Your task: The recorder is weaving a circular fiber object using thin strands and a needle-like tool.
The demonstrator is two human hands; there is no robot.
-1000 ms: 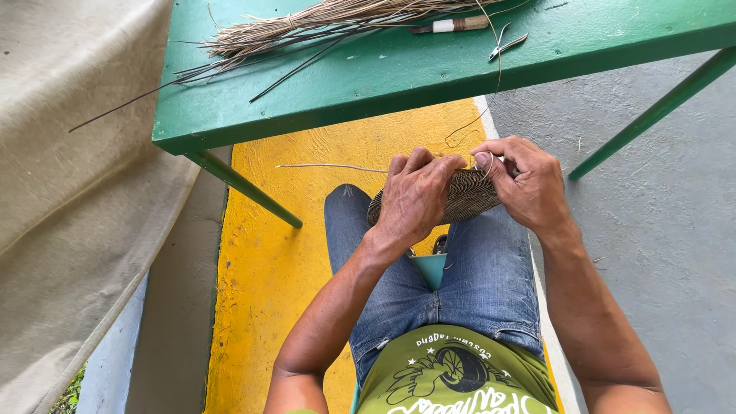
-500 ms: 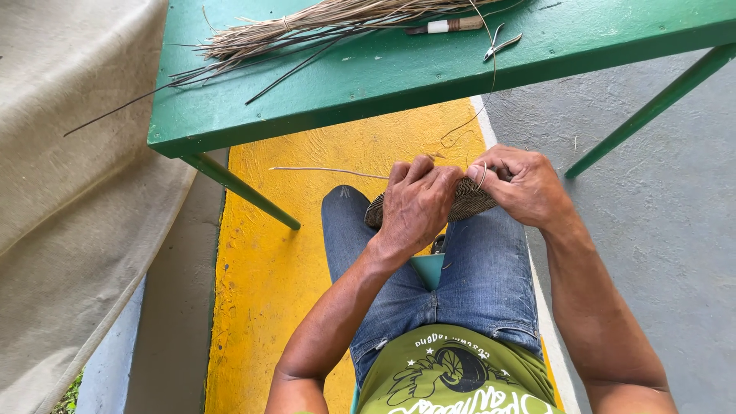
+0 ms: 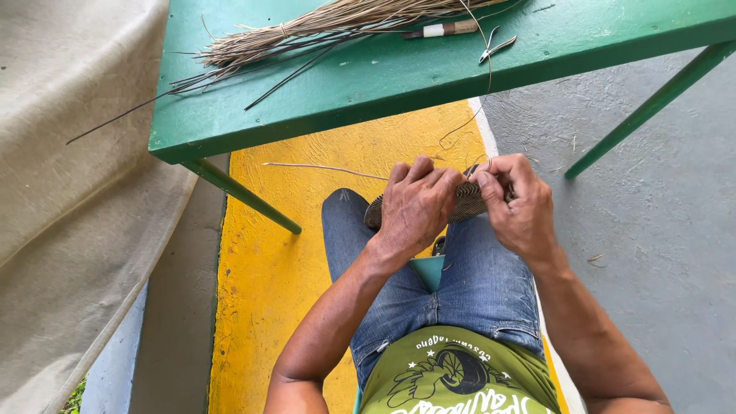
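Both grips were clenched on a small, partly woven coiled disc [image 3: 468, 201] over the lap, left hand [image 3: 414, 207] covering it, right hand [image 3: 517, 205] pinching its edge, fibre bundle [image 3: 322, 27] unused on the bench [image 3: 399, 77] beyond.

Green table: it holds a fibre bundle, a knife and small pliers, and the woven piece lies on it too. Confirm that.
Not quite. The head view shows the woven piece held over the lap in both hands, left hand and right hand, below the table. The fibre bundle, knife and pliers do lie on it.
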